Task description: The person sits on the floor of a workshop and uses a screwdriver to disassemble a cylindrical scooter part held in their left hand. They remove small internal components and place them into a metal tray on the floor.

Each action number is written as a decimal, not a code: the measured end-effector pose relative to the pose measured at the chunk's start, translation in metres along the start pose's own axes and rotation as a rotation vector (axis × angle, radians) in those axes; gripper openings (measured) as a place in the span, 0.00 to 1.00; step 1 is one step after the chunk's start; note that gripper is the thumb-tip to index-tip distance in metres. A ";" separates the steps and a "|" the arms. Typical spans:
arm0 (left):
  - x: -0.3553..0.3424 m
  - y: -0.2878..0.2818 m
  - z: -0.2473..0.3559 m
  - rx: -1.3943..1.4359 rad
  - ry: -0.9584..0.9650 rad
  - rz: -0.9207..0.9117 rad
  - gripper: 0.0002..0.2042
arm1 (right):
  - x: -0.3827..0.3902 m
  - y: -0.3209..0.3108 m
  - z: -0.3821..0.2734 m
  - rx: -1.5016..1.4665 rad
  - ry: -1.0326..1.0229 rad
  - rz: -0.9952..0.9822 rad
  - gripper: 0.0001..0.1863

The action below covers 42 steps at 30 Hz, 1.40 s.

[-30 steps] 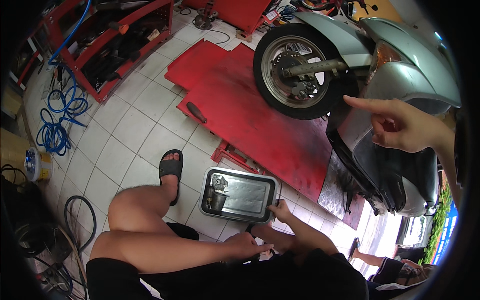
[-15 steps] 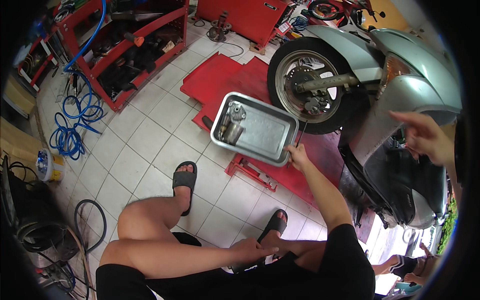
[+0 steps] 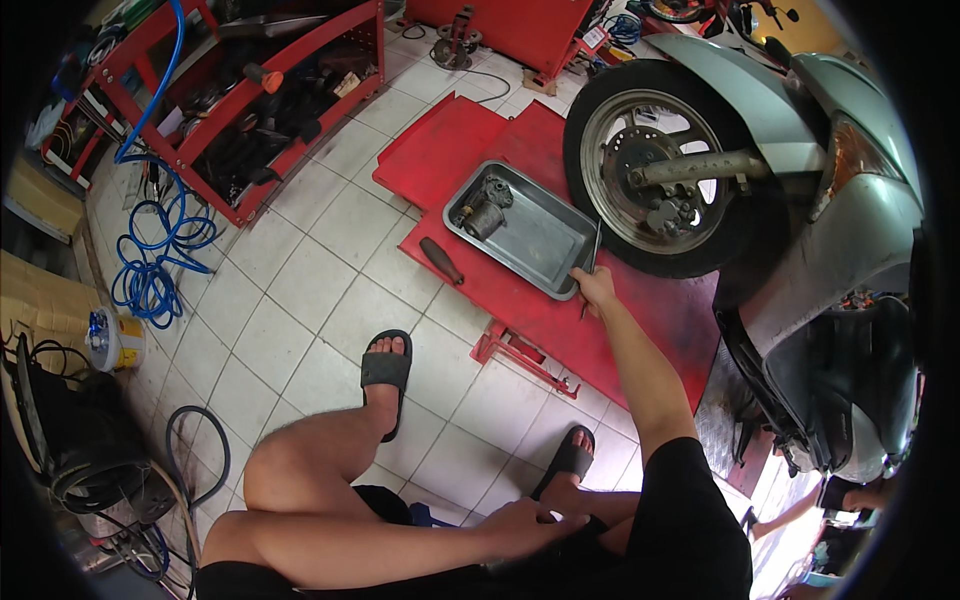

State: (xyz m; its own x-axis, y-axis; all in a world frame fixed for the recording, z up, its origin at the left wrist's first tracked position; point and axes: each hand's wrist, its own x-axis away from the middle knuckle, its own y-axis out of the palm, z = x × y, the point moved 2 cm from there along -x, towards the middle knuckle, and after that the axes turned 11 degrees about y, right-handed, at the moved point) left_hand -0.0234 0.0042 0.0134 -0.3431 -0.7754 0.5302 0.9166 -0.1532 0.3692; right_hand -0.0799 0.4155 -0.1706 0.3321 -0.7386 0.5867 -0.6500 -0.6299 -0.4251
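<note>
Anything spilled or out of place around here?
The blue hose, mostly: it sprawls in loose, overlapping loops on the floor tiles at left instead of a neat coil. No spill stands out in or around the metal tray, which the right hand holds at one corner.

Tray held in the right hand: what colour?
The tray is plain silver-grey; head view shows it best.

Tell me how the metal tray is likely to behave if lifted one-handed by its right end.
The metal tray looks stiff, given its raised walls and rim. The bulky metal parts sit at its left end, away from the right hand, so that end would probably dip. The smooth floor may let them slide.
</note>
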 end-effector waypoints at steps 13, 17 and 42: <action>0.000 -0.001 -0.014 -0.069 0.247 0.178 0.34 | 0.260 0.099 0.248 0.493 0.014 -0.648 0.20; 0.017 -0.003 0.005 0.267 0.344 0.124 0.33 | 0.387 0.119 0.239 0.857 0.495 -1.189 0.22; -0.058 -0.153 0.114 0.496 -0.095 0.224 0.28 | 0.290 0.180 0.203 0.068 0.937 -1.036 0.13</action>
State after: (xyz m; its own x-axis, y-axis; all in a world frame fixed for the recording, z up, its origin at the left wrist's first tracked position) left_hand -0.1666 0.1425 0.0127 -0.1893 -0.6936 0.6950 0.7703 0.3340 0.5431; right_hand 0.0377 0.0394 -0.2173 0.0424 0.4807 0.8759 -0.3501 -0.8139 0.4636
